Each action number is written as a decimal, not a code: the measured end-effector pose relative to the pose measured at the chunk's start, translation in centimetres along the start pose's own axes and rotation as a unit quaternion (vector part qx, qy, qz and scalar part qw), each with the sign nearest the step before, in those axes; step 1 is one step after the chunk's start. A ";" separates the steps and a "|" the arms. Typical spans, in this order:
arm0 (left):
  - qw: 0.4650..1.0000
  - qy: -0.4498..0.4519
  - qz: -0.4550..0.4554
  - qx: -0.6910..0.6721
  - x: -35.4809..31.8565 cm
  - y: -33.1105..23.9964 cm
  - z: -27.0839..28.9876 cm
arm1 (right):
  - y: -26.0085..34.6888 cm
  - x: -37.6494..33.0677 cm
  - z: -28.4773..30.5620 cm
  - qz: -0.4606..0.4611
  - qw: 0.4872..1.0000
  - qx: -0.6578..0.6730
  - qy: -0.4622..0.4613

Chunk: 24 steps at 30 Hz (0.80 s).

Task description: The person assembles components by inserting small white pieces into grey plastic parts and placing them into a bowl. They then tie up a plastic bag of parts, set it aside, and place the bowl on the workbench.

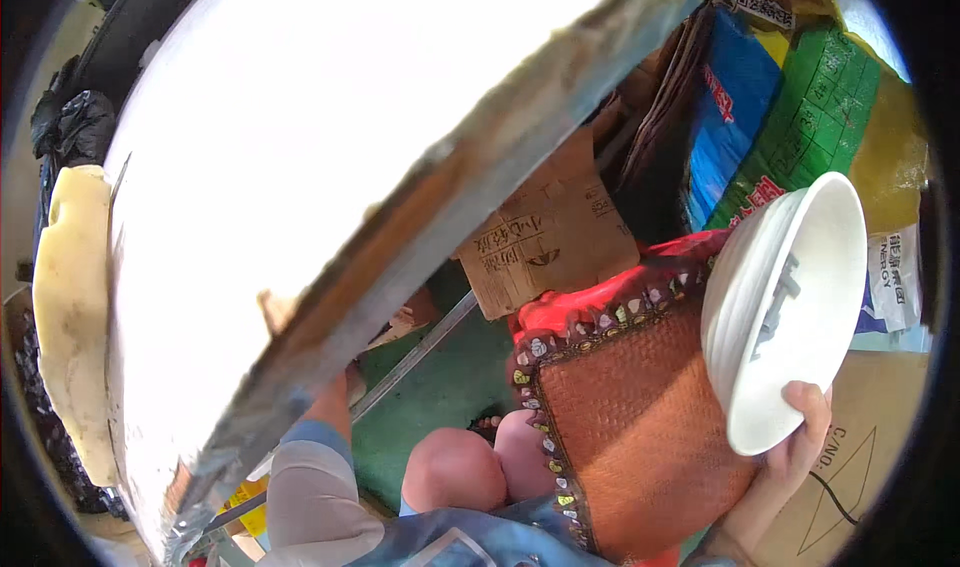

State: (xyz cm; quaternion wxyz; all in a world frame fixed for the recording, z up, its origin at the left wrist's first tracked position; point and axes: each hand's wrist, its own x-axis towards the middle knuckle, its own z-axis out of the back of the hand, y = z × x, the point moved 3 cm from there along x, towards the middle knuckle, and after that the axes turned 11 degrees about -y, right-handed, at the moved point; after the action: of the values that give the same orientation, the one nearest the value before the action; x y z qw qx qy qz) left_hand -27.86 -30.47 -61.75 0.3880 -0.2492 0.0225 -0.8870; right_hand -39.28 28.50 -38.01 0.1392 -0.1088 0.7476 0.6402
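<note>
Green floor [425,377] shows below the white work surface [350,117]. Right hand [806,425] grips the white bowl [818,307] at its lower rim, thumb inside. Bowl extends upward from the grip, tilted sideways, grey shapes [772,319] inside. Left hand: hidden; grip cannot be determined.

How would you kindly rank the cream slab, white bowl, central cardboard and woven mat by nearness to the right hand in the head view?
1. White bowl: held by the right hand.
2. Woven mat: just left.
3. Central cardboard: upper left.
4. Cream slab: far left.
</note>
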 end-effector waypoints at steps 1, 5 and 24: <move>0.938 0.040 -0.155 0.306 0.8 2.6 0.3 | 0.4 -0.4 -0.3 -0.003 1.000 0.005 0.021; 0.989 0.118 0.072 0.047 1.6 -4.2 1.3 | 0.4 -0.7 -0.9 0.007 1.000 -0.008 0.027; 0.915 0.068 0.032 -0.396 3.5 -6.4 -1.7 | 0.3 -0.5 -1.0 0.005 0.999 0.002 0.044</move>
State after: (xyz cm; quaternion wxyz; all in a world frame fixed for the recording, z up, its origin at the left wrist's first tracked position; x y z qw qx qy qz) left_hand -34.98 -28.72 -60.26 0.2835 -0.3205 0.4059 -0.8076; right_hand -39.00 27.52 -37.37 0.1032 -0.1330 0.7545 0.6343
